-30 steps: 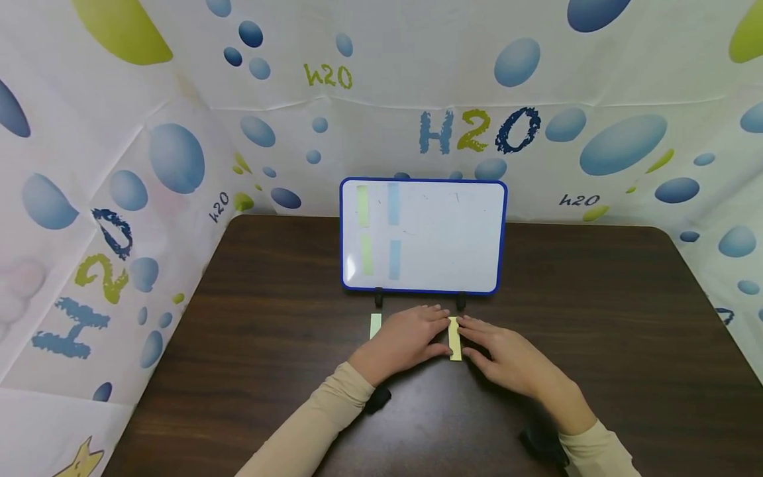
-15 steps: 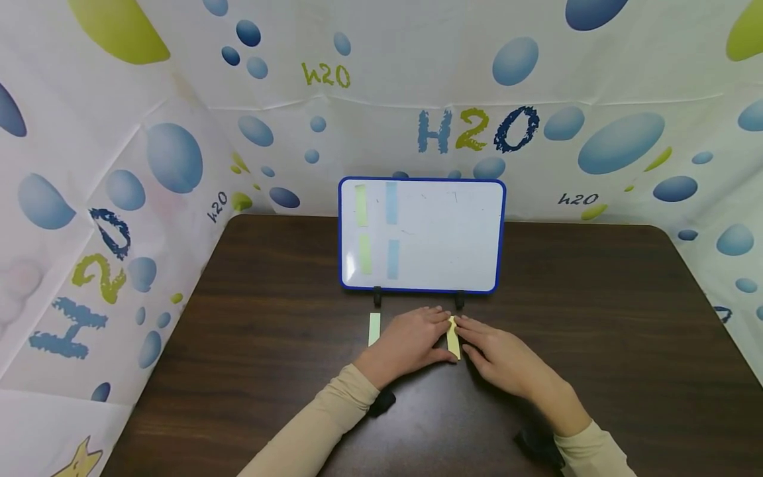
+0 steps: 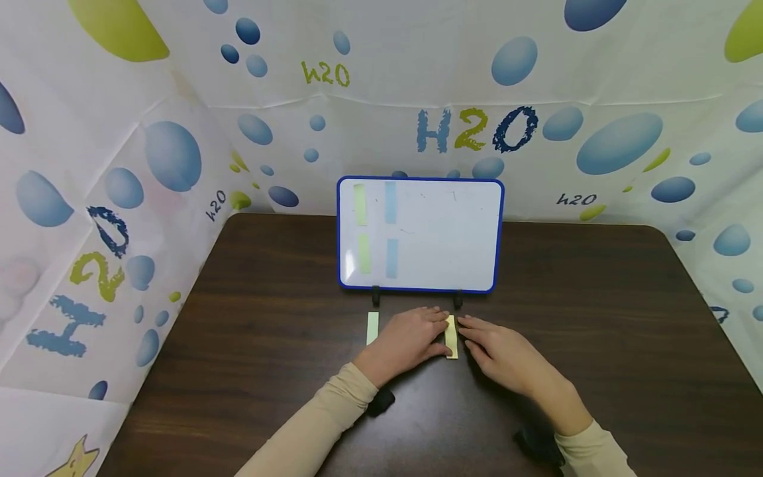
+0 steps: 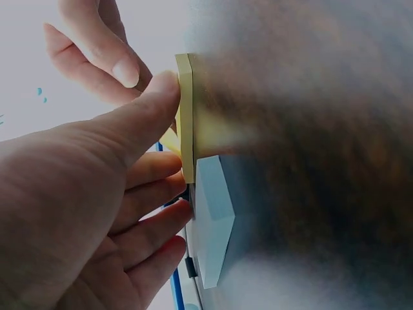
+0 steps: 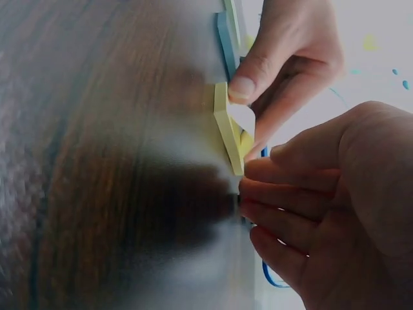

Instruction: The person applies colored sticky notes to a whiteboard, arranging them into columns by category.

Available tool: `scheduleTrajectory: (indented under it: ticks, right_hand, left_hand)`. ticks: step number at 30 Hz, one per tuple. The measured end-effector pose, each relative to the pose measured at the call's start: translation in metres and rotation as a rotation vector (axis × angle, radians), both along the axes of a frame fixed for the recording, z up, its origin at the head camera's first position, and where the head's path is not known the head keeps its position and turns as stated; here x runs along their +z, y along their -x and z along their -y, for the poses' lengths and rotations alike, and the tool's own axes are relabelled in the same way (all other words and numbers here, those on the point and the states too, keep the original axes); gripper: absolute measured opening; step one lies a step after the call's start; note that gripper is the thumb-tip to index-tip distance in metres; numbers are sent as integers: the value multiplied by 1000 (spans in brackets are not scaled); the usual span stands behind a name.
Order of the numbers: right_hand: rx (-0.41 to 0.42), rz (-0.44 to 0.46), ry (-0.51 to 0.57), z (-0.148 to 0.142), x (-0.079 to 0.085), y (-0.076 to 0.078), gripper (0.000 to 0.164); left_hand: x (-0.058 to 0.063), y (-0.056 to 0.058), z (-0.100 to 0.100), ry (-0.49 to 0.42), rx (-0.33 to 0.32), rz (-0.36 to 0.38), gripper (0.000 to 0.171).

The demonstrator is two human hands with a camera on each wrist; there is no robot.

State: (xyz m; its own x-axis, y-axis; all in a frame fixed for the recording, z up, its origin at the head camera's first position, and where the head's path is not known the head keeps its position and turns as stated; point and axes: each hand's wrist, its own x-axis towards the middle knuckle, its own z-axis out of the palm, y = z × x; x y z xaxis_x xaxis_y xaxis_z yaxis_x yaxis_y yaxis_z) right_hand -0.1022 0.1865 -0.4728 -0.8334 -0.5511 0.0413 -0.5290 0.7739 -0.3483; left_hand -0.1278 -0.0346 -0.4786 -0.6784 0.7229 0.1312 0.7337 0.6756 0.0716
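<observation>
A narrow pad of yellow sticky notes (image 3: 451,346) lies on the table between both hands. My left hand (image 3: 406,339) holds it, thumb on the near end and fingers towards the far end. In the right wrist view, a lifted top sheet (image 5: 242,120) curls up from the pad. My right hand (image 3: 508,354) is beside the pad's right edge, fingers extended and fingertips close to its far end; whether they touch is unclear. A blue pad (image 4: 214,219) sits beside the yellow one, hidden under my left hand in the head view. A pale green pad (image 3: 372,328) shows left of that hand.
Behind the hands stands a blue-framed whiteboard (image 3: 447,232) on black feet. Its left side bears two green strips (image 3: 360,205) and two blue strips (image 3: 391,202). The dark wooden table (image 3: 268,278) backs onto a printed white curtain (image 3: 387,126).
Half a second ago my left thumb reached over the yellow pad's near right corner; it has since drawn back left. My right fingertips have moved slightly away from the pad's right edge.
</observation>
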Motion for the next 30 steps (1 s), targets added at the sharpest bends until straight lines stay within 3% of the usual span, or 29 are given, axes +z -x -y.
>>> scheduleTrajectory:
  ticks: [8, 15, 22, 25, 30]
  right_hand:
    - [18, 24, -8, 1, 1, -1, 36]
    - [8, 43, 17, -1, 0, -2, 38]
    - [3, 68, 45, -1, -1, -2, 38]
    - [6, 65, 41, 1, -1, -3, 40]
    - [9, 60, 31, 2, 2, -3, 41]
  left_hand:
    - [0, -1, 0, -43, 4, 29, 37]
    - [1, -2, -4, -16, 36, 56, 65]
    - [-3, -1, -10, -7, 30, -41, 36]
    - [-5, -1, -11, -13, 30, -85, 33]
    - [-5, 0, -9, -12, 37, -88, 30]
